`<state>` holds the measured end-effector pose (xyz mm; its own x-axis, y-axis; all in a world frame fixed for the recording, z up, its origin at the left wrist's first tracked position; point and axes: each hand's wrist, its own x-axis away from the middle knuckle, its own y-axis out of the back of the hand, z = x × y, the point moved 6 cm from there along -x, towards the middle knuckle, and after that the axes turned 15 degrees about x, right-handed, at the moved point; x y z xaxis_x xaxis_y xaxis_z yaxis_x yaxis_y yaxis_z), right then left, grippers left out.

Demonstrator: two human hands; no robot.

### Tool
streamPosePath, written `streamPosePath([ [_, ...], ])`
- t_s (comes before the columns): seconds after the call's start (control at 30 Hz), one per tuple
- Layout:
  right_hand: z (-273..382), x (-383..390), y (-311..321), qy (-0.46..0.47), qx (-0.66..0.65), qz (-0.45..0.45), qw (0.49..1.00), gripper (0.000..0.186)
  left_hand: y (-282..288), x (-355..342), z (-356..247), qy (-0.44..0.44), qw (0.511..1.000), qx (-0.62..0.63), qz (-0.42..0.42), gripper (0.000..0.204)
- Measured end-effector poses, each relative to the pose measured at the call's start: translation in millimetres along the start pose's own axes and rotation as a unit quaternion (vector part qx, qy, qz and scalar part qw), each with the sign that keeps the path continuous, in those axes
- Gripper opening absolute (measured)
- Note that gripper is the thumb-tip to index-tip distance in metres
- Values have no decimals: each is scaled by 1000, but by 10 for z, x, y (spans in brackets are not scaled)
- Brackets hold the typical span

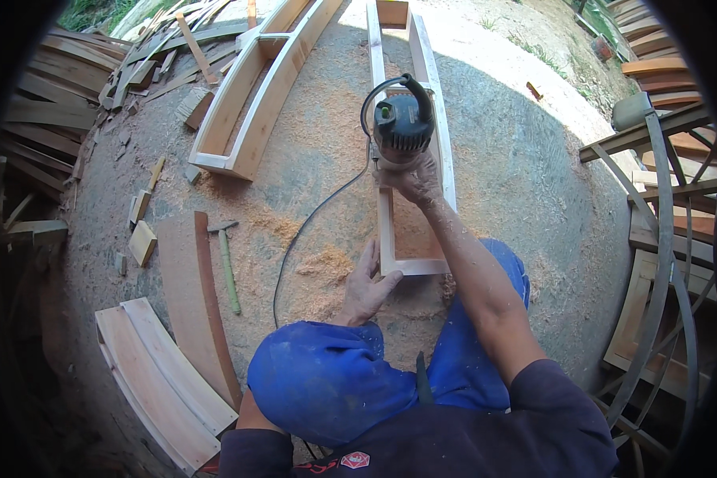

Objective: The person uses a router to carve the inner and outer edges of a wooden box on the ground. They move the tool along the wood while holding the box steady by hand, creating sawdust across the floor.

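A long narrow wooden frame (387,231) with crosspieces lies on the floor before me, running away from my knees. On it stands a dark corded trim router (404,119), its cord looping down to the left. My right hand (413,177) is closed round the router's lower body; its bit and base are hidden. At the frame's near left corner, my left hand (366,288) grips the wood, thumb against the near end and fingers along the left side.
A second wooden frame (255,135) lies to the far left. A hammer (228,267), a curved board (190,295) and joined panels (163,366) lie nearer on the left. Sawdust covers the concrete. Curved metal bars (663,239) stand right; the power cord (295,239) crosses the floor.
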<state>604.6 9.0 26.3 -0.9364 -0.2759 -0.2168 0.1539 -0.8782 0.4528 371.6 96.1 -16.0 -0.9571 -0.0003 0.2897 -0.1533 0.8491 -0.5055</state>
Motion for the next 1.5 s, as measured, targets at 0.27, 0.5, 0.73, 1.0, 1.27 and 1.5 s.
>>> streamPosePath([
  [0.27, 134, -202, 27, -29, -2, 51, 998, 86, 11, 6, -11, 2, 1000, -2, -14, 100],
  [0.5, -7, -392, -19, -11, -3, 43, 999, 85, -3, 17, -35, 5, 1000, -6, -8, 100],
  [0.73, -97, -734, -30, 24, 29, 18, 999, 78, 1, 0, -22, 19, 1000, -1, -3, 101],
  [1.0, 87, -1094, 127, 22, 23, -21, 999, 77, 142, -156, -296, 62, 985, -159, 36, 99],
  [1.27, 158, -1379, 652, 72, 51, -137, 987, 76, -87, -2003, -1269, 50, 876, -452, 159, 96],
  [1.5, -225, -800, 1051, 51, -13, -126, 991, 68, 17, -3520, -1269, -19, 920, -381, -88, 104],
])
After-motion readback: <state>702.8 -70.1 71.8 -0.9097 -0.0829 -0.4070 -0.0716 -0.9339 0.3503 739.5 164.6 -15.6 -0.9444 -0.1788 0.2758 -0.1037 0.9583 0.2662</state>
